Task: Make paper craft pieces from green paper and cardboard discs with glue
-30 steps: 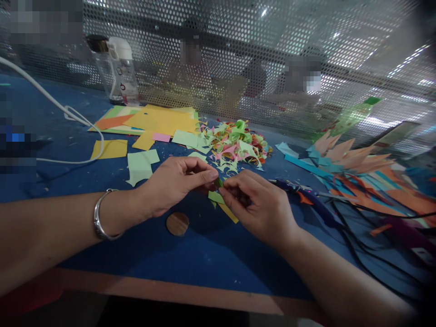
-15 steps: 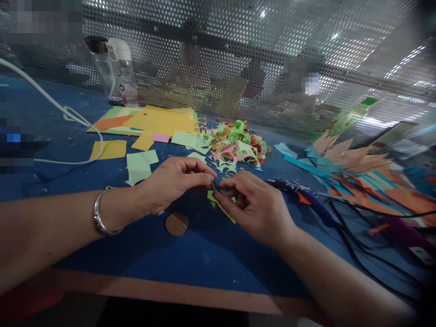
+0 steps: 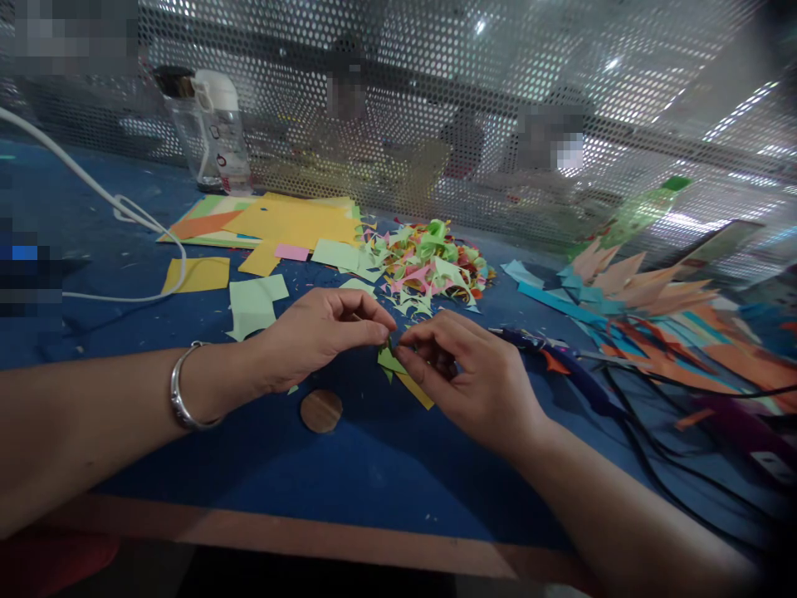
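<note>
Thumb and fingers of my left hand (image 3: 336, 328) are closed in a pinch on a small dark green piece (image 3: 389, 342), which looks like paper. Close on its right, my right hand (image 3: 464, 365) has its thumb and forefinger drawn together; whether they hold an edge of the piece is hidden. Below the fingertips lie a light green paper scrap (image 3: 389, 362) and a yellow paper strip (image 3: 416, 390), partly covered by my right hand. A round wooden disc (image 3: 321, 411) rests on the blue table nearer to me.
Behind my hands is a heap of paper offcuts (image 3: 436, 270), with yellow paper sheets (image 3: 299, 220) to its left. Two bottles (image 3: 227, 137) stand by the perforated metal screen (image 3: 398, 50). At right lie a blue glue gun (image 3: 585, 378), black cables (image 3: 647, 448) and orange paper cutouts (image 3: 716, 349).
My right fingertips have shifted slightly around the small green piece, and more of the light green scrap below shows. My left hand has hardly moved.
</note>
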Motion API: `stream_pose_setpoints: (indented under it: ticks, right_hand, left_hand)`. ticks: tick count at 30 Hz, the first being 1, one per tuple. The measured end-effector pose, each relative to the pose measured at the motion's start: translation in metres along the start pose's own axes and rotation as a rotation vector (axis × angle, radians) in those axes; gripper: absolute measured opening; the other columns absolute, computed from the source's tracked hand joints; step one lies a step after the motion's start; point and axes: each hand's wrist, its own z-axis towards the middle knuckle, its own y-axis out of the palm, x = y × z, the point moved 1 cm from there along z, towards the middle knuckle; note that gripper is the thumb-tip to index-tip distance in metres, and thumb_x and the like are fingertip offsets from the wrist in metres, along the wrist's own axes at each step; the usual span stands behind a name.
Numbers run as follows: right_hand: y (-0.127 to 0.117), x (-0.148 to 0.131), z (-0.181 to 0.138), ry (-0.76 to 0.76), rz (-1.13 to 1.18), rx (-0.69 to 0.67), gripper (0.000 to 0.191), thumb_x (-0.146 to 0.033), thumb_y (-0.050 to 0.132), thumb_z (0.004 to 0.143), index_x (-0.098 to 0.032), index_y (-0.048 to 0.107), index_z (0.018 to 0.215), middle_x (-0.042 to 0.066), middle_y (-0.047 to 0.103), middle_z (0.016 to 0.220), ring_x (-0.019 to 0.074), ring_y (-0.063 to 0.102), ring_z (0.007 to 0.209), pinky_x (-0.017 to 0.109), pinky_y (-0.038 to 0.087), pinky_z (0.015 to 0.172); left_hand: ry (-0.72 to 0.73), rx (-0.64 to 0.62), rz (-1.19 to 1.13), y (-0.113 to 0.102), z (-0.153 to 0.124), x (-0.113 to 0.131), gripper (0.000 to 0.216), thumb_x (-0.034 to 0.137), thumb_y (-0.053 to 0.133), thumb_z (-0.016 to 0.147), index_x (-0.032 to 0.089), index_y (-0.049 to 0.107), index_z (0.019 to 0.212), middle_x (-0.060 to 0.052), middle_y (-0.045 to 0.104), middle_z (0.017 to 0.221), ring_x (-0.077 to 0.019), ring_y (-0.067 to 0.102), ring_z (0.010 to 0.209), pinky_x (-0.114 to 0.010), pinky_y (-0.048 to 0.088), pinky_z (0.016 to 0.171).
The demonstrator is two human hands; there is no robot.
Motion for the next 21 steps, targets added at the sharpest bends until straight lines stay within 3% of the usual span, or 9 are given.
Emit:
stream_pose_setpoints:
  ticks: [9, 21]
  right_hand:
    - [0.0007, -0.0013, 0.0006, 0.011, 0.03, -0.003, 0.005, -0.022, 0.059, 0.091, -0.019, 0.062, 0.087, 0.0, 0.056, 0.073, 0.0093, 0.053, 0.057, 0.021, 0.045, 0.051]
    - [0.0005, -0.0015, 0.0019, 0.002, 0.012, 0.01, 0.005, -0.019, 0.059, 0.09, -0.019, 0.062, 0.085, 0.0, 0.057, 0.072, 0.0094, 0.053, 0.057, 0.021, 0.044, 0.051]
  left_hand:
    - [0.04, 0.0, 0.168, -0.0001, -0.0009, -0.002, 0.015, 0.03, 0.071, 0.075, 0.017, 0.068, 0.082, -0.001, 0.067, 0.078, -0.0137, 0.061, 0.077, -0.027, 0.047, 0.075]
    - [0.039, -0.014, 0.197, -0.0005, -0.0009, -0.002, 0.014, 0.03, 0.07, 0.076, 0.018, 0.067, 0.082, -0.001, 0.067, 0.079, -0.0135, 0.061, 0.075, -0.027, 0.047, 0.074]
